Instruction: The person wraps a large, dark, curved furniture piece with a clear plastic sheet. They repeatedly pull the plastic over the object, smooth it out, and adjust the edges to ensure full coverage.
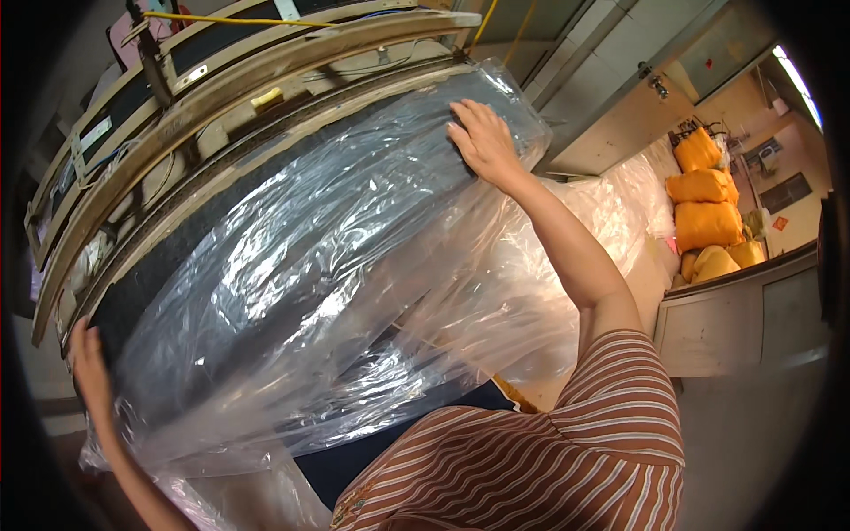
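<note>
A wide sheet of clear plastic film [266,248] lies wrinkled and shiny over the dark bed [142,270] of a long machine and hangs down toward my body. My right hand [485,142] rests on the film near the bed's far right end, fingers spread and holding nothing. At the bed's left end my left hand [90,372] reaches up along the edge, beside the film's left corner. Its fingers look stretched out and a little blurred, with nothing visible in them.
Along the back of the bed run long wooden bars [266,75] of the machine, with a yellow cord [230,19] above. More clear film [611,212] is heaped at the right. Orange bundles [707,221] are stacked beyond, past an open door [655,106].
</note>
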`<state>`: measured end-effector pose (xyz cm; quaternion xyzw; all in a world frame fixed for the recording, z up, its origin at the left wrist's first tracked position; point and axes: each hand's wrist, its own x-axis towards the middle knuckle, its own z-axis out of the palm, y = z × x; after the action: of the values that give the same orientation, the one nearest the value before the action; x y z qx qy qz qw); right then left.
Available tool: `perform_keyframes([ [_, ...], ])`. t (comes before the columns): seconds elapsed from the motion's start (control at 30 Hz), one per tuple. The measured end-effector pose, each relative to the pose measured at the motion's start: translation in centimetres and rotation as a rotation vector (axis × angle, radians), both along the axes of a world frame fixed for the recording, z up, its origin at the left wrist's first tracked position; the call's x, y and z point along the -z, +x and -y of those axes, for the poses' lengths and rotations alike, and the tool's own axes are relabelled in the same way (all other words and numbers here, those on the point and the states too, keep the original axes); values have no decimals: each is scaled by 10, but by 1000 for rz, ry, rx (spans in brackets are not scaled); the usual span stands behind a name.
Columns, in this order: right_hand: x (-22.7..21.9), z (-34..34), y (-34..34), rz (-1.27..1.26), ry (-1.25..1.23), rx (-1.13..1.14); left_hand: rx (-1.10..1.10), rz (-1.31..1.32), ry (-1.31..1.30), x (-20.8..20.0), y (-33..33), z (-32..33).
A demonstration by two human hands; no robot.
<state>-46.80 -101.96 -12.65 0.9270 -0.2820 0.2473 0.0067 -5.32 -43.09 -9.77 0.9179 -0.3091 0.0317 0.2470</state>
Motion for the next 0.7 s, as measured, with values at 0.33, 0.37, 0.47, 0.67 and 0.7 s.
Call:
perform_keyframes([
  [0.33,12,38,6,13,-52,-66,46,81,-247,17,-121,49],
  [0.37,14,17,5,44,-78,-139,28,166,-257,19,-110,16],
  [0.47,-5,-8,5,54,-73,-217,-172,174,-147,10,-102,-80],
  [0.67,-7,23,24,123,-7,-257,71,624,126,-27,-192,-132],
  [0.7,-8,31,29,132,38,-250,63,677,178,-26,-208,-135],
])
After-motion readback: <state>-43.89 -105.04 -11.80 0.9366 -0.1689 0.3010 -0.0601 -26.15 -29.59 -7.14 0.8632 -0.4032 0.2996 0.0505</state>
